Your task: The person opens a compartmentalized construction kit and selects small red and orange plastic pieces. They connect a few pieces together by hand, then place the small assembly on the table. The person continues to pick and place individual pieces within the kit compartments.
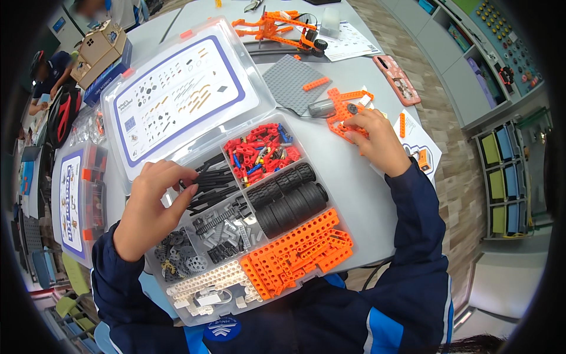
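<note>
My left hand (150, 203) is over the compartment of black axle rods (213, 187) in a clear parts box (244, 197). Its thumb and forefinger are apart at the rods' edge; whether they touch a rod I cannot tell. On the table beyond the box, my right hand (377, 138) has its fingers curled over an orange assembly of perforated building pieces (335, 111). A grey cylindrical part (321, 108) sticks out from its left side. Other compartments hold red connectors (259, 154), black tyres (292, 209), grey gears (177, 256), white beams (206, 280) and orange beams (295, 259).
The box's lid (177, 97) lies open at the far left. Behind the assembly are a grey studded plate (292, 82) and an orange wheeled model (277, 29). A phone in a pink case (396, 79) and printed sheets (421, 144) lie at right. Another closed kit box (73, 200) stands left.
</note>
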The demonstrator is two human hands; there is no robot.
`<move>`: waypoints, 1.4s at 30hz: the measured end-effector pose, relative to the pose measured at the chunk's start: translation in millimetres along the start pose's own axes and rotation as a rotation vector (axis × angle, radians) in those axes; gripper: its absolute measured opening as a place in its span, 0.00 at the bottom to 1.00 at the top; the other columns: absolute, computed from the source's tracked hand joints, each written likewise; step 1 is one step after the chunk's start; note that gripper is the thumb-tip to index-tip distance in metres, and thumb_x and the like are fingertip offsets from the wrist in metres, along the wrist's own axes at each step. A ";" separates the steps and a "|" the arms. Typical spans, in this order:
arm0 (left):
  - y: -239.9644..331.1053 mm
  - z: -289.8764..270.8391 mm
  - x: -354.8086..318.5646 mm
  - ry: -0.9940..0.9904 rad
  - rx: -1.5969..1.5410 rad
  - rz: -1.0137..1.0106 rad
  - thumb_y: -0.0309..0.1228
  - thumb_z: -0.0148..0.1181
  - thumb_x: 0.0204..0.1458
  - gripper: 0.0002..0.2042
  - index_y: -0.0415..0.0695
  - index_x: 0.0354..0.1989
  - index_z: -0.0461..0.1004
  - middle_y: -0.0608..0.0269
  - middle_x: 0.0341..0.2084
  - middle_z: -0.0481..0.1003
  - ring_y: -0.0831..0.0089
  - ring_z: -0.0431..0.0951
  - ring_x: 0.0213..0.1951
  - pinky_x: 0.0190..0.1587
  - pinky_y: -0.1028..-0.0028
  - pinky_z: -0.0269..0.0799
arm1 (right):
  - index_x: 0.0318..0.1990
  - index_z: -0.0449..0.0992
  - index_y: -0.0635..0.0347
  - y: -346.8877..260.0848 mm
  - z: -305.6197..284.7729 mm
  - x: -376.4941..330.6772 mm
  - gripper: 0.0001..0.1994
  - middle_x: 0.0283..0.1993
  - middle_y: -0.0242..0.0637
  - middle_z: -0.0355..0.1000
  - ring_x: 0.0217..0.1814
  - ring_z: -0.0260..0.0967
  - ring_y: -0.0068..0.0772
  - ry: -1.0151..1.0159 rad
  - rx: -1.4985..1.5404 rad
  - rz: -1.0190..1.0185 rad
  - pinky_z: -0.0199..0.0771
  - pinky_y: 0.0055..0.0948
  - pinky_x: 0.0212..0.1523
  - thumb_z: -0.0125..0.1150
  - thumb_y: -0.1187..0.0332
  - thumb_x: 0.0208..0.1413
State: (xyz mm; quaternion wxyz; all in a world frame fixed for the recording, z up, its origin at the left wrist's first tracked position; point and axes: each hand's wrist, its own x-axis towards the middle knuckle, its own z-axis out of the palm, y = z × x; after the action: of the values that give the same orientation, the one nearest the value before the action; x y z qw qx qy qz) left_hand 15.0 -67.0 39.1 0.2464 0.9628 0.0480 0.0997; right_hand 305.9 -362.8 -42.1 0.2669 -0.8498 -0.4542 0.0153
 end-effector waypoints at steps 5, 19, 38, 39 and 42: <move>2.5 0.1 1.8 0.020 -0.142 -0.034 0.22 0.67 0.53 0.07 0.39 0.39 0.78 0.58 0.30 0.78 0.64 0.77 0.34 0.42 0.68 0.68 | 0.40 0.80 0.66 1.0 -5.0 3.6 0.07 0.41 0.41 0.78 0.46 0.73 0.40 0.024 0.109 0.049 0.72 0.37 0.51 0.65 0.74 0.56; 18.5 -5.1 14.9 -0.062 -0.249 -0.090 0.23 0.65 0.54 0.06 0.36 0.37 0.76 0.59 0.30 0.77 0.69 0.77 0.34 0.42 0.71 0.70 | 0.58 0.73 0.69 -41.9 -46.1 3.9 0.18 0.44 0.45 0.81 0.44 0.79 0.31 0.140 0.997 0.011 0.78 0.30 0.52 0.62 0.68 0.66; -4.9 -9.4 -3.4 0.045 -0.114 -0.064 0.21 0.65 0.54 0.10 0.39 0.44 0.80 0.58 0.32 0.80 0.67 0.78 0.38 0.48 0.69 0.67 | 0.57 0.80 0.54 5.7 -11.1 -5.7 0.19 0.61 0.45 0.72 0.67 0.65 0.47 0.101 0.043 -0.100 0.62 0.41 0.68 0.68 0.67 0.56; -12.3 -11.7 -5.3 0.111 -0.145 -0.079 0.21 0.65 0.54 0.09 0.38 0.44 0.80 0.59 0.33 0.80 0.69 0.78 0.38 0.47 0.70 0.68 | 0.57 0.80 0.52 4.6 -9.2 -7.8 0.19 0.62 0.44 0.70 0.68 0.63 0.48 0.072 -0.022 -0.116 0.61 0.42 0.69 0.68 0.66 0.56; -47.7 -22.5 -8.4 0.289 -0.139 -0.152 0.21 0.64 0.56 0.08 0.35 0.44 0.81 0.61 0.35 0.81 0.76 0.76 0.40 0.47 0.73 0.69 | 0.57 0.80 0.47 7.7 2.1 -8.1 0.19 0.65 0.44 0.67 0.69 0.60 0.50 0.048 -0.106 -0.157 0.58 0.45 0.70 0.68 0.65 0.56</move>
State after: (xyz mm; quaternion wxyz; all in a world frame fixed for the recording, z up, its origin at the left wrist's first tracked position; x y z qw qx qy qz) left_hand -0.1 -16.0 33.9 0.3099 0.9127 0.1485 0.2211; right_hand 306.4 -371.7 -49.3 0.2328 -0.8246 -0.5132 -0.0502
